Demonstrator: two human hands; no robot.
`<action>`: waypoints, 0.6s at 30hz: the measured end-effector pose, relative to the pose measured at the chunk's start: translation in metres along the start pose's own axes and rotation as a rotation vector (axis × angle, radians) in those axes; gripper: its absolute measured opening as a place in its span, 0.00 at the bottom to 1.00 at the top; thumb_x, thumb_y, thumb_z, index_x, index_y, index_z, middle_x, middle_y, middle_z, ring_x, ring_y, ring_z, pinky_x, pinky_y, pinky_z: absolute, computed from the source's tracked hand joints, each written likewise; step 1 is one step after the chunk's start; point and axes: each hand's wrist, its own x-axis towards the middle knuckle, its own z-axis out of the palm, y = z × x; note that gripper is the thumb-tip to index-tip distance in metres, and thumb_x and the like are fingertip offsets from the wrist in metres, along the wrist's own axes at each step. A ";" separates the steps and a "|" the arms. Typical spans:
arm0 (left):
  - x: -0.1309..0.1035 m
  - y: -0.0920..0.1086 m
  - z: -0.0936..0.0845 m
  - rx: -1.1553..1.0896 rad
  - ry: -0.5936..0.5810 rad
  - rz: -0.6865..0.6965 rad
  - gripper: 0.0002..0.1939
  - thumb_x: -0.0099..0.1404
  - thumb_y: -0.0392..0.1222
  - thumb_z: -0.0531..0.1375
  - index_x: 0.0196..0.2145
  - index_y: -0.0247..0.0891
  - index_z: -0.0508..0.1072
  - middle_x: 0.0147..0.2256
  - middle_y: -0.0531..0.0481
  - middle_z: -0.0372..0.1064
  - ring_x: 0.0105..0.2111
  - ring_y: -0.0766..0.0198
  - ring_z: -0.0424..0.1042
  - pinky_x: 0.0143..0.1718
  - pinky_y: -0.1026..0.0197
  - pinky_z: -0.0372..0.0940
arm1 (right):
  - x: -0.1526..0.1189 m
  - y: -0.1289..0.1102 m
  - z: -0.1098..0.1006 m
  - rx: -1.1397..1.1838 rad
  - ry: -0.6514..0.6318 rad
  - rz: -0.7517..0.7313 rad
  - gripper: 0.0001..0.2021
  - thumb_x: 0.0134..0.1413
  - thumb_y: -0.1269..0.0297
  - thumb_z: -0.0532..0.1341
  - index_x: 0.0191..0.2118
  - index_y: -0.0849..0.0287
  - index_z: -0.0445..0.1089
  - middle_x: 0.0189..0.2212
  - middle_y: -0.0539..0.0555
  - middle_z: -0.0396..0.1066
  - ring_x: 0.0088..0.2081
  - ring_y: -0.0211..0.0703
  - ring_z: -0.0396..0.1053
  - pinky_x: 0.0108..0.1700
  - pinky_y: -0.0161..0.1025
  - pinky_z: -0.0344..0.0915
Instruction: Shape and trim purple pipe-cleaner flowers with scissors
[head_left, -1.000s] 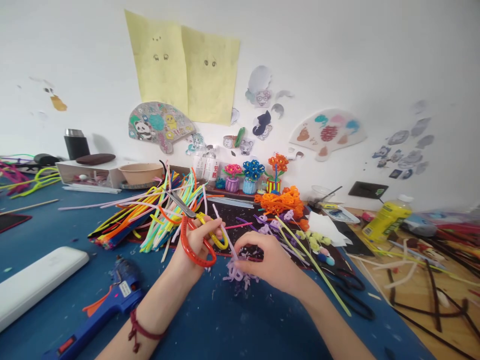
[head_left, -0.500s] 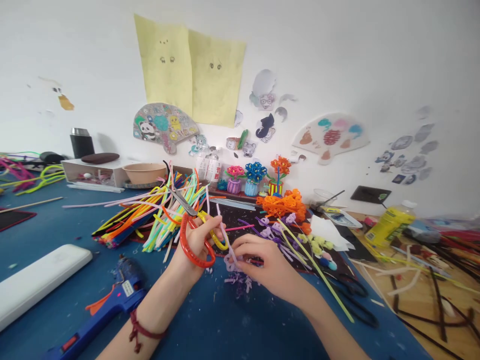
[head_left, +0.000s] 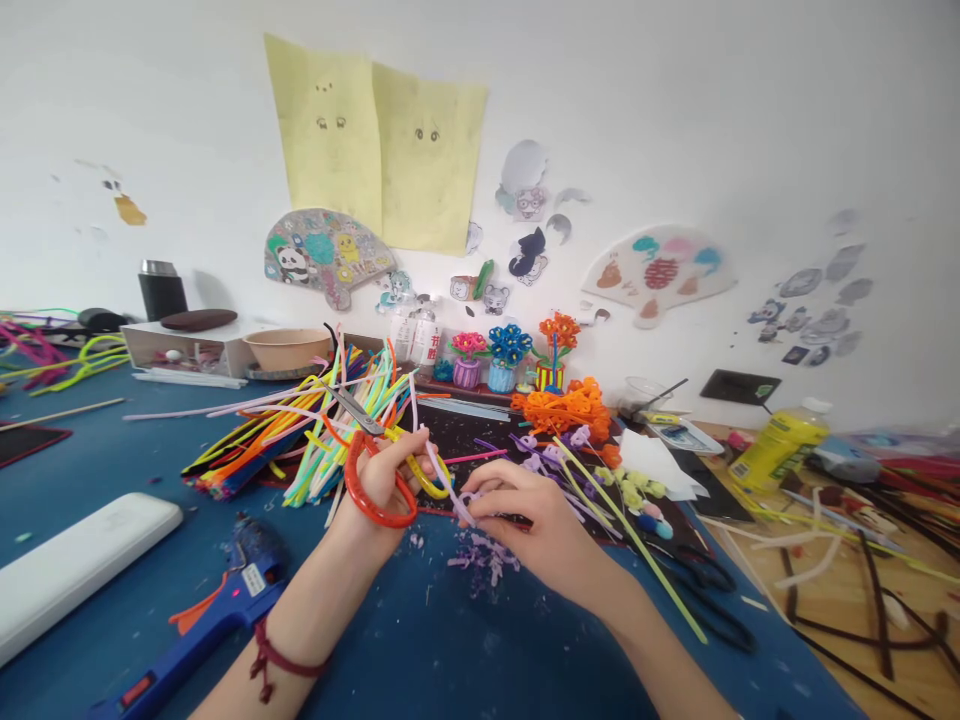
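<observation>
My left hand (head_left: 373,535) is closed, with scissors (head_left: 354,409) hanging over its fingers. Their handle loops are orange and yellow, and the blades point up and away to the left. Between its thumb and finger is one end of a lilac pipe cleaner (head_left: 448,486). My right hand (head_left: 541,520) pinches the other, curled end, where the loop is partly hidden by the fingers. Below both hands, small purple pipe cleaner scraps (head_left: 487,558) lie on the blue table mat (head_left: 517,660).
A bundle of coloured pipe cleaners (head_left: 330,440) lies beyond my left hand. At the left are a blue glue gun (head_left: 247,585) and a white case (head_left: 82,570). Purple flower pieces (head_left: 551,458), orange pieces (head_left: 570,410) and black-handled scissors (head_left: 709,600) lie to the right.
My left hand and the scissors have shifted slightly left and down. The lilac pipe cleaner now slants more between my hands, and its curled end has risen a little towards my right fingertips.
</observation>
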 end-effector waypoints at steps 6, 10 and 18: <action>0.000 0.000 0.000 -0.033 0.008 -0.055 0.08 0.46 0.32 0.65 0.17 0.31 0.68 0.16 0.52 0.67 0.14 0.74 0.63 0.18 0.71 0.62 | -0.001 0.001 0.000 0.046 0.004 0.002 0.09 0.57 0.70 0.59 0.34 0.53 0.77 0.38 0.55 0.73 0.38 0.42 0.71 0.39 0.39 0.68; 0.002 0.000 -0.002 -0.064 0.021 -0.037 0.07 0.48 0.33 0.64 0.18 0.31 0.69 0.17 0.53 0.67 0.15 0.74 0.64 0.18 0.71 0.63 | 0.000 0.000 -0.003 0.139 0.035 0.055 0.07 0.51 0.72 0.63 0.34 0.54 0.77 0.37 0.54 0.74 0.40 0.44 0.72 0.43 0.40 0.68; 0.004 0.004 -0.003 -0.109 0.052 0.007 0.08 0.47 0.31 0.64 0.17 0.33 0.68 0.18 0.53 0.68 0.16 0.74 0.65 0.18 0.73 0.64 | 0.000 0.000 -0.001 0.434 0.011 0.279 0.17 0.44 0.73 0.66 0.43 0.58 0.72 0.38 0.54 0.72 0.38 0.42 0.69 0.43 0.40 0.67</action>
